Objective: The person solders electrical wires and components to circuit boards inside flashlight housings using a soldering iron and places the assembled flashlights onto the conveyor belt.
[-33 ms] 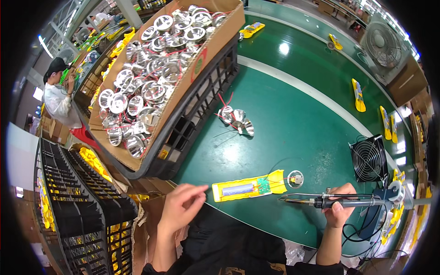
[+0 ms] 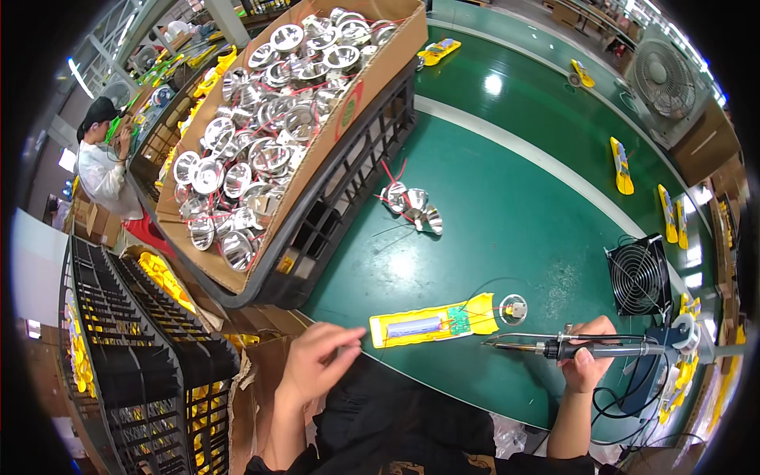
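Observation:
My left hand (image 2: 318, 362) hovers at the table's near edge with thumb and fingers apart, holding nothing. Just right of its fingertips lies a yellow flashlight housing half (image 2: 480, 305), its inside facing up. A blue cylindrical battery (image 2: 413, 326) and a small green circuit board (image 2: 458, 318) sit in the housing. Thin wires reach from the board toward a round reflector (image 2: 513, 309) beside the wide end. With my right hand (image 2: 584, 366) I grip a soldering iron (image 2: 566, 350); its tip points left, below the housing's wide end, and appears apart from it.
A cardboard box (image 2: 380, 70) full of shiny reflectors rests in a black crate (image 2: 289, 277) at left. Several loose reflectors (image 2: 414, 203) lie mid-table. A black fan (image 2: 638, 277) stands at right. Yellow housings (image 2: 621, 166) lie on the green conveyor beyond. A person (image 2: 103, 166) works at far left.
The whole view has shifted slightly. My left fingertips are a touch lower beside the housing; the soldering iron stays in nearly the same place in my right hand.

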The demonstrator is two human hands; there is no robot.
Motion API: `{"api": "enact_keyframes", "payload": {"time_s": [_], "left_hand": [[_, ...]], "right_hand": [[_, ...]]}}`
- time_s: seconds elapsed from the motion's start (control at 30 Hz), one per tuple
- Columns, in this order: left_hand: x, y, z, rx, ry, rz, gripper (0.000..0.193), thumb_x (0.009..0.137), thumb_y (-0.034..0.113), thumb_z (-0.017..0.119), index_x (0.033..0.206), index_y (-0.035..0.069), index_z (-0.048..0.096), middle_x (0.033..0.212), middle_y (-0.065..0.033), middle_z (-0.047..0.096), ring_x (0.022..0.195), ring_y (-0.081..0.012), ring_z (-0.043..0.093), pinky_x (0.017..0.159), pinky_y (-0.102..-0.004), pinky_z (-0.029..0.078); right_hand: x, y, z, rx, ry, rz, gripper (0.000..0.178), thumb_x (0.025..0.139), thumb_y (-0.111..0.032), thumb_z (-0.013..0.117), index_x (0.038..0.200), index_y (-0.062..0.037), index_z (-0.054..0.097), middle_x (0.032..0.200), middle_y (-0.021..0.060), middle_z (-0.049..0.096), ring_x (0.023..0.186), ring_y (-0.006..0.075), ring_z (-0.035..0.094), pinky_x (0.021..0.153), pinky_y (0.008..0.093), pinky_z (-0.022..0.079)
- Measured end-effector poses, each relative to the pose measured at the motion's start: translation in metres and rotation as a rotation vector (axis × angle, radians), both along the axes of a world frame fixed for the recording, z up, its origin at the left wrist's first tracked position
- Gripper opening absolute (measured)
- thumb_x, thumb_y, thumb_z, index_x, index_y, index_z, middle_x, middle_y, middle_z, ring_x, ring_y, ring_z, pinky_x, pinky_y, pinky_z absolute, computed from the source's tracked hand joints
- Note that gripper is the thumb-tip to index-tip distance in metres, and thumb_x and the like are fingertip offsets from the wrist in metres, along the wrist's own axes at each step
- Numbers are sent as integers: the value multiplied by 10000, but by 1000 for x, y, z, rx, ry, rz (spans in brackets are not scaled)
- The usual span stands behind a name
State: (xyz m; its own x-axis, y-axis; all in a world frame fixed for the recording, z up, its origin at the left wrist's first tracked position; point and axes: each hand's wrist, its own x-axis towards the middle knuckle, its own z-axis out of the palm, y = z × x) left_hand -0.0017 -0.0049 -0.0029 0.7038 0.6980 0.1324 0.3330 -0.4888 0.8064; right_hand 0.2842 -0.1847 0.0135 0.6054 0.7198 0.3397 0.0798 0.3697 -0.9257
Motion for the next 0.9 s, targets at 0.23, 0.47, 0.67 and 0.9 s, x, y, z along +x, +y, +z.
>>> {"api": "enact_keyframes", "payload": {"time_s": [0.23,0.47,0.67,0.9], "left_hand": [[16,-12,-13,130,-270,-186,224,598,71,710,817,106,673,721,9,587,644,-147,510,568,-248,412],[61,-21,-16,201,-332,-70,179,556,83,728,722,94,661,683,18,583,664,-153,500,617,-261,385],[79,-24,-10,396,-236,-61,177,541,105,735,687,114,636,668,29,537,615,-162,480,635,-312,381],[83,-23,-15,359,-175,-65,181,508,48,708,650,102,609,647,14,494,600,-176,471,623,-313,392]], "right_hand": [[-13,5,4,-88,6,-64,336,683,-258,654,717,-16,424,497,51,448,342,87,394,331,182,314],[-9,4,0,-41,-16,-16,269,713,-202,620,741,11,459,536,86,499,369,80,436,344,181,348],[-7,2,-2,-119,-63,-20,236,718,-177,607,737,15,471,542,90,508,383,85,461,352,184,364],[-2,3,-9,-222,-152,-47,189,705,-125,601,721,21,482,544,82,516,414,99,515,380,192,402]]}}
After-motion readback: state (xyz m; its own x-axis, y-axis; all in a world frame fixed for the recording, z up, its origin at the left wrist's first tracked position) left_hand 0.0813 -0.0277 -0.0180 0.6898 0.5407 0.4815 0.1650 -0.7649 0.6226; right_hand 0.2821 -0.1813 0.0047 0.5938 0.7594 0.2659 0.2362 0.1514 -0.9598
